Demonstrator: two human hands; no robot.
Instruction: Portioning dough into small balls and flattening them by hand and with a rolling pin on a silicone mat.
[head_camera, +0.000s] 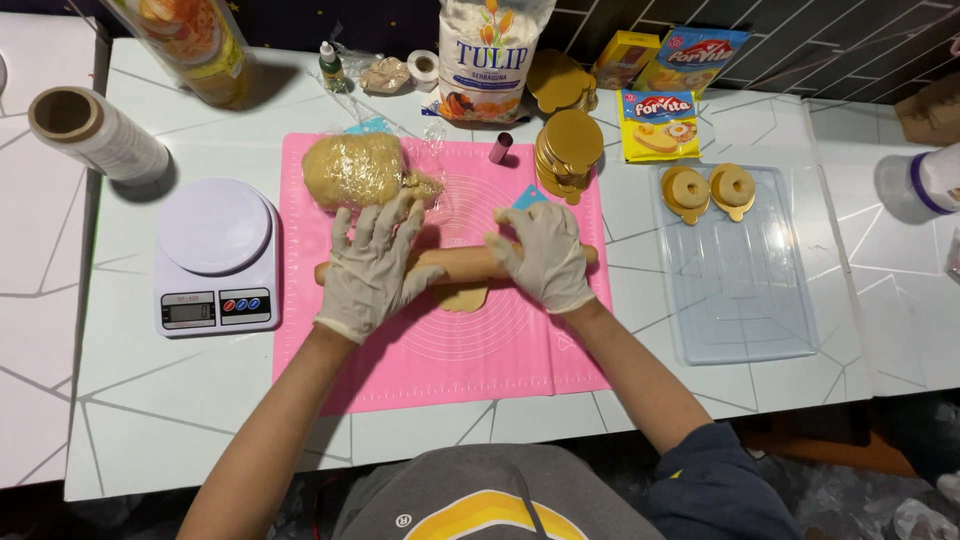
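I press my left hand (372, 268) and right hand (545, 256), both flat and open-palmed, on the rolling pin (462, 265); a dough piece (462, 297) lies just under it, between my 2 palms

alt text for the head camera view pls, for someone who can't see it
Two gloved hands, left hand and right hand, press a wooden rolling pin over a small piece of dough on a pink mat. A wrapped dough lump and kitchen scale sit to the left.
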